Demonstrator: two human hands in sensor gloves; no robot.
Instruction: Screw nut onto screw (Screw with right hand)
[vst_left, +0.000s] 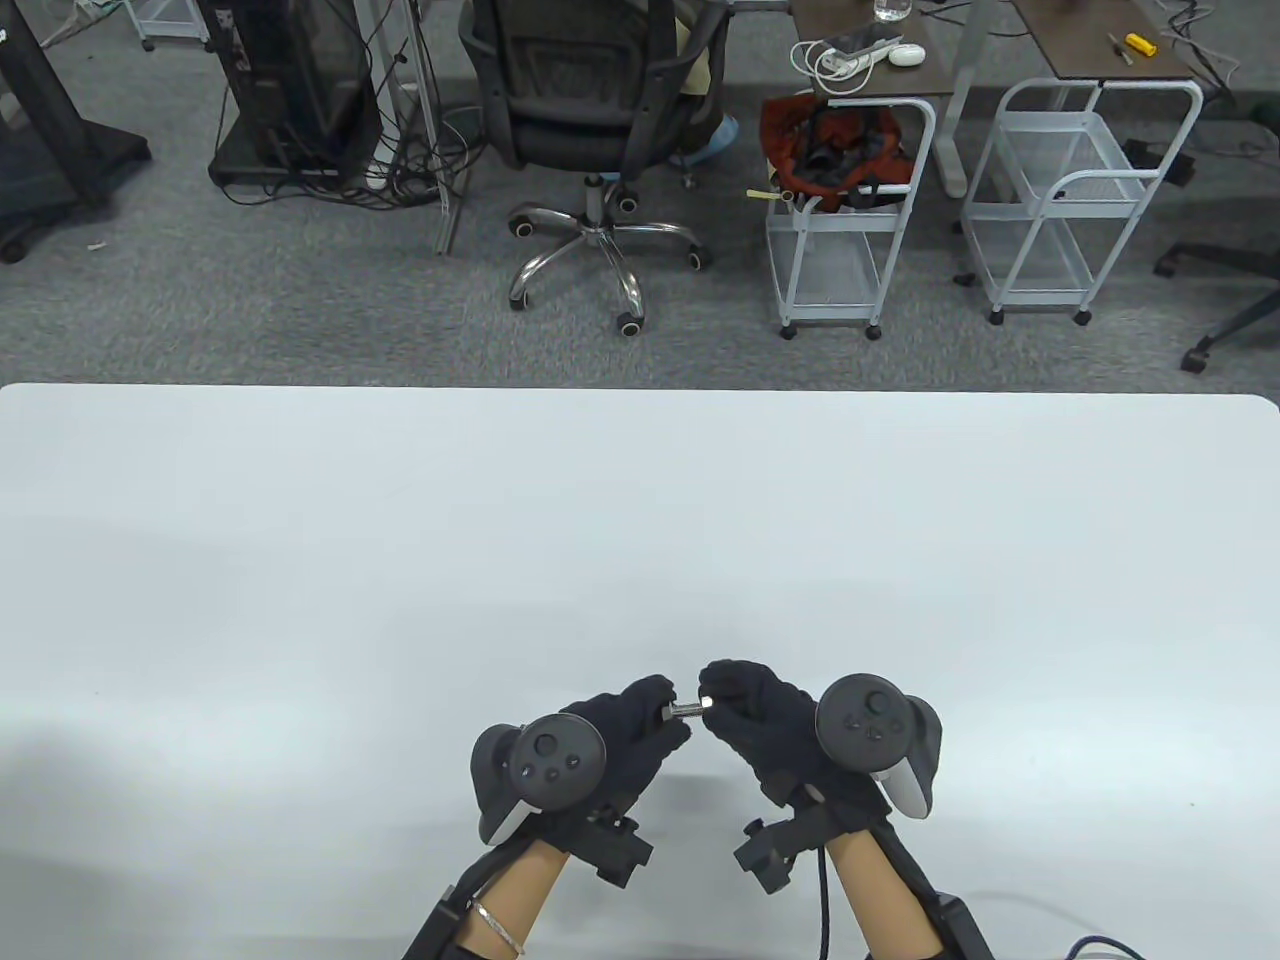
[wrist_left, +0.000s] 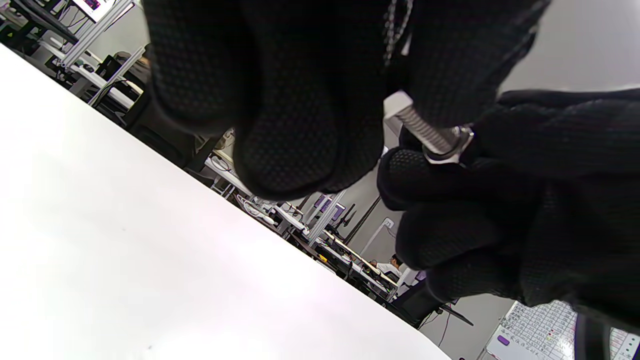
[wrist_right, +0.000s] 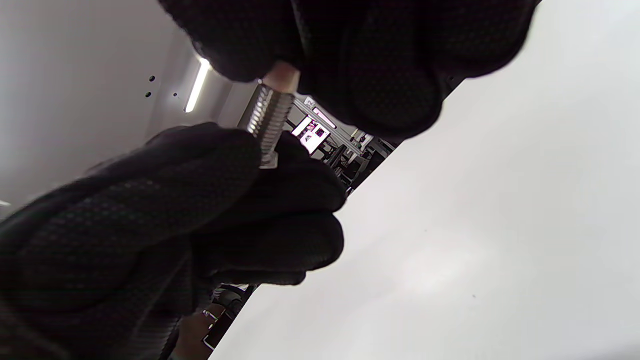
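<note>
A silver threaded screw (vst_left: 688, 711) is held level between my two hands, a little above the white table (vst_left: 640, 520) near its front edge. My left hand (vst_left: 665, 716) pinches one end of the screw. My right hand (vst_left: 712, 701) pinches the other end, where a silver nut (wrist_left: 452, 146) sits on the thread. In the left wrist view the bare thread (wrist_left: 422, 127) runs from my left fingers (wrist_left: 300, 125) to the nut. In the right wrist view my right fingers (wrist_right: 380, 75) close over the top of the screw (wrist_right: 267, 120). The nut is hidden there.
The white table reaches far to the left, right and ahead of my hands. Beyond its far edge are an office chair (vst_left: 590, 110) and two white wire carts (vst_left: 845, 220) on grey carpet.
</note>
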